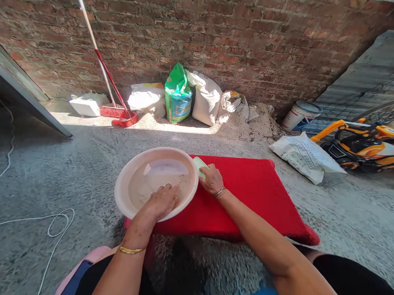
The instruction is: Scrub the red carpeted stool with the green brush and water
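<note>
A wide pale pink basin (123,192) of water stands on the left part of a red fuzzy cover (247,180). My left hand (165,200) reaches over its near rim, with slightly spread fingertips dipping into the water. Bright rings show around the fingertips, and nothing is visible in that hand. Small bits and a pale scrap lie in the water. Beside the basin's right rim, my right hand (212,179) is closed on a light green, shallow rectangular dish (200,164). The fingers and thumb hide part of the dish.
Sacks, including a green-and-blue bag (178,96), lean along the brick wall (212,42). A red broom and dustpan (125,119) stand at left. A white cable (57,232) loops on the floor. At right are a white sack (303,156), a bucket (302,115) and an orange-black ride-on toy (369,144).
</note>
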